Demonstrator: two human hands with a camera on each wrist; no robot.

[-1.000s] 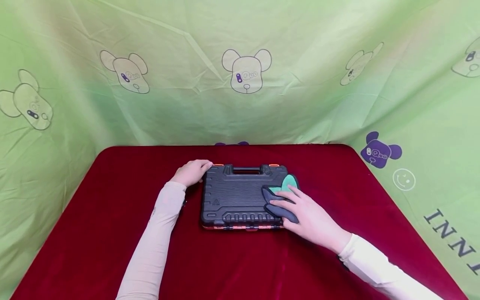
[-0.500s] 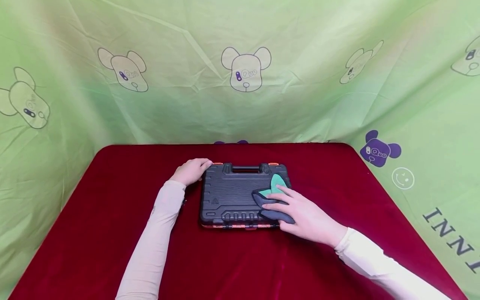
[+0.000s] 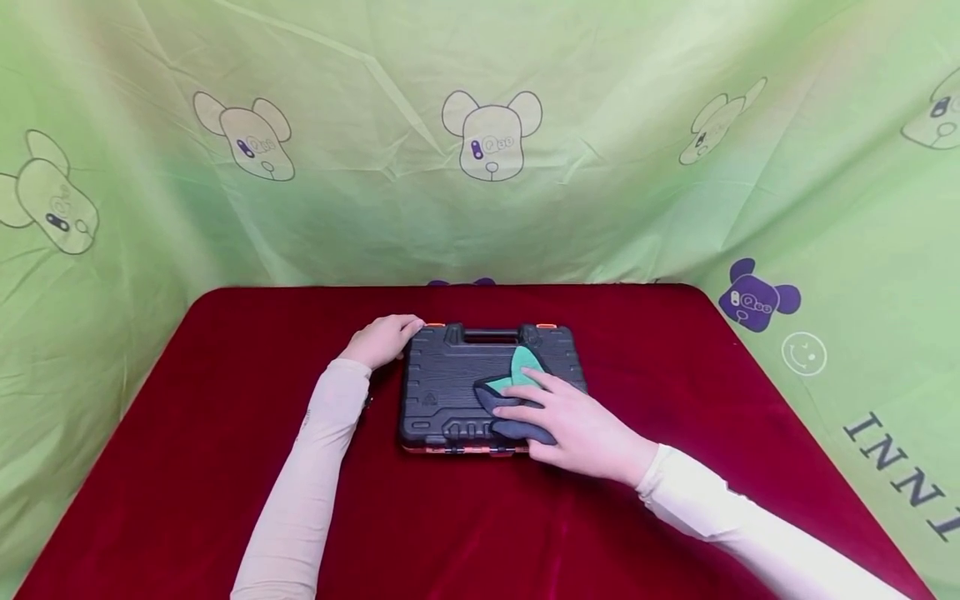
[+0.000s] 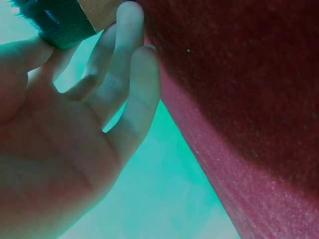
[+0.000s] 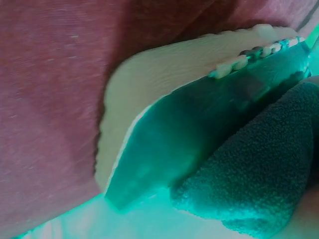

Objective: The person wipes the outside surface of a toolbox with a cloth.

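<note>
A black plastic tool case [image 3: 450, 375] with orange latches lies flat on the table, its carry handle [image 3: 491, 337] on the far side. At its far left corner my left hand [image 3: 381, 342] holds the edge; in the left wrist view the fingers reach round the case corner [image 4: 70, 30], thumb on the other side. My right hand [image 3: 581, 425] holds a folded fuzzy cloth [image 3: 527, 365], dark grey and green, on the right half of the lid. Parts of the cloth stick out between and past the fingers. The right wrist view shows the cloth [image 5: 254, 159] against the case [image 5: 169, 124].
Dark red velvety fabric covers the table [image 3: 247, 400]. A green curtain [image 3: 375, 225] printed with bear heads hangs behind and on both sides, close to the table's far edge.
My right hand and the cloth have slid leftward across the lid, from its right edge toward the middle. The left hand keeps its hold on the corner and the case stays in place.
</note>
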